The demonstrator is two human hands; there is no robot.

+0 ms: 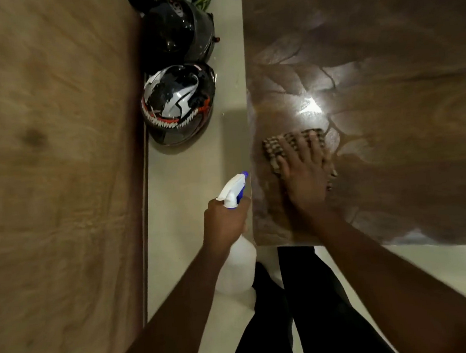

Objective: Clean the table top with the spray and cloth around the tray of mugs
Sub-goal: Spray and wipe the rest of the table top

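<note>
My right hand lies flat, fingers spread, on a brown checked cloth and presses it onto the glossy brown table top near its front left corner. My left hand grips the neck of a white spray bottle with a white and blue trigger head, held upright over the floor just left of the table's edge. The nozzle points toward the table. No tray of mugs is in view.
Three motorcycle helmets stand on the pale floor left of the table, the nearest one black with white teeth markings. A wide wooden surface fills the left side. My dark-trousered legs stand at the table's front edge.
</note>
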